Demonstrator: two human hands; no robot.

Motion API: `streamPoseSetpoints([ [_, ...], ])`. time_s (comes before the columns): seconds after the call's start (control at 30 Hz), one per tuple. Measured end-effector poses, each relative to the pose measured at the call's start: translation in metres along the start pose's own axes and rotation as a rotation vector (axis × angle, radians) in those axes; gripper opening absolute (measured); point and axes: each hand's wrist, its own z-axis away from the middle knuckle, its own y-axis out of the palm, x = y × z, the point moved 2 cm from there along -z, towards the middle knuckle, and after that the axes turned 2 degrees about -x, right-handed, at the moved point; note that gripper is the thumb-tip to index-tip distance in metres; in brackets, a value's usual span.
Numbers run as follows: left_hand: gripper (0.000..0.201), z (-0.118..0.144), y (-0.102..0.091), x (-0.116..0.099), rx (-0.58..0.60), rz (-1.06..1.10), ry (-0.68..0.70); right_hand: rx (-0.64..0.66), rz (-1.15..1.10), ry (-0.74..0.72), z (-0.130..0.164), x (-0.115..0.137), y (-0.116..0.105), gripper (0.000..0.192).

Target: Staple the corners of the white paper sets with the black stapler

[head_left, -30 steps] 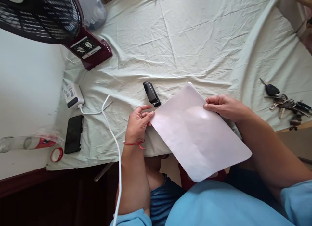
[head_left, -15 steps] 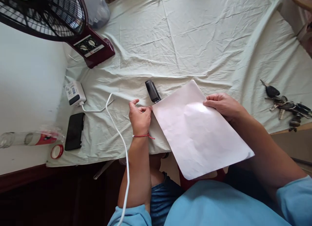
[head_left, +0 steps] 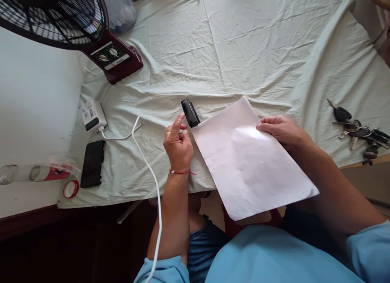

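A white sheet of paper (head_left: 250,165) is held slanted above the table's front edge. My right hand (head_left: 282,132) pinches its right edge between thumb and fingers. Near the paper's top left corner a black stapler (head_left: 190,113) rests on the cloth, its lower end meeting the corner. My left hand (head_left: 179,144) is just left of that corner, off the paper, with the index finger stretched up beside the stapler. Whether that fingertip touches the stapler I cannot tell. Nothing shows in the left hand, and its other fingers are bent.
A pale cloth (head_left: 243,43) covers the table. On the left are a dark red fan (head_left: 122,63), a white adapter (head_left: 93,115) with a cable, a black phone (head_left: 93,164), a red tape roll (head_left: 70,189) and a glass bottle (head_left: 30,173). Keys (head_left: 359,130) lie right.
My left hand has let go of the paper's corner, and its index finger has moved up towards the stapler. The right hand keeps its hold, with the paper shifted slightly up and right.
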Motion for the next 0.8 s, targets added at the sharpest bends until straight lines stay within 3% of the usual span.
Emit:
streamPoseSetpoints([
  [0.13, 0.048, 0.003, 0.001, -0.001, 0.013, -0.035, 0.046, 0.031, 0.077, 0.018, -0.003, -0.004, -0.004, 0.021],
  [0.33, 0.021, 0.011, -0.001, -0.007, -0.011, -0.022, -0.061, 0.024, 0.055, -0.005, -0.01, -0.01, -0.008, 0.021],
  [0.5, 0.027, 0.013, 0.005, -0.007, 0.101, -0.155, 0.059, -0.04, 0.008, 0.004, -0.006, -0.005, -0.005, 0.014],
  [0.63, 0.024, 0.012, 0.007, -0.003, 0.096, -0.195, 0.088, -0.029, -0.02, -0.004, -0.006, -0.006, -0.001, 0.012],
  [0.8, 0.025, 0.012, 0.007, -0.002, 0.064, -0.218, 0.107, 0.027, -0.101, -0.147, -0.01, -0.008, 0.005, 0.014],
])
